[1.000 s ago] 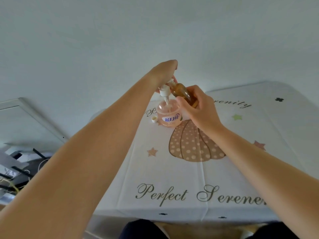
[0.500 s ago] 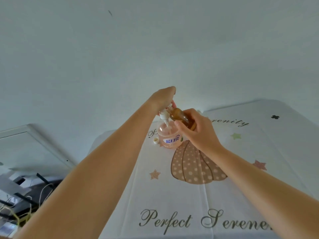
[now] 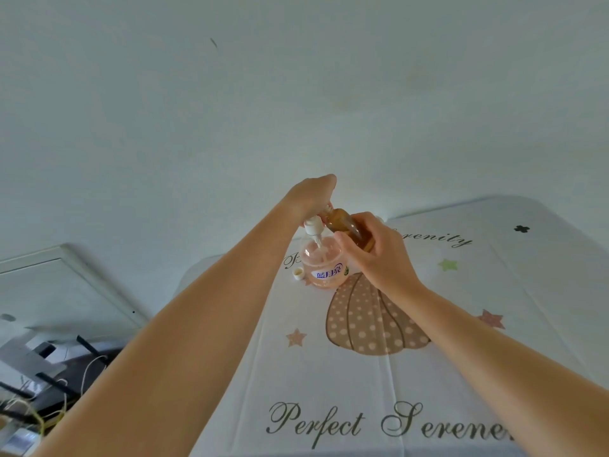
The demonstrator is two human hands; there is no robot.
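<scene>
One small amber bottle (image 3: pixel 346 225) is held tilted above the far part of the table, its neck pointing up and left towards the pump, its base hidden in the palm. The right hand (image 3: pixel 379 255) grips it, fingers and thumb curled round the body. The left hand (image 3: pixel 309 196) arches over the bottle's neck and the white pump head (image 3: pixel 311 225); its back faces the camera and its fingers bend down out of sight, so what they hold cannot be told. One pink pump bottle (image 3: pixel 324 262) with a blue-lettered label stands upright directly below, just beside the right hand's thumb. One small white cap (image 3: pixel 298 273) lies on the cloth close to the pink bottle's left side, apart from both hands. The surface is a table under a white tablecloth (image 3: pixel 329 390) printed with one dotted brown pumpkin (image 3: pixel 369 321), three stars in full view, one black clover mark and script lettering. A plain pale wall (image 3: pixel 296 94) rises behind. At left stand a white frame (image 3: pixel 82 275) and, lower, dark bars with loose cables (image 3: pixel 49 374).
</scene>
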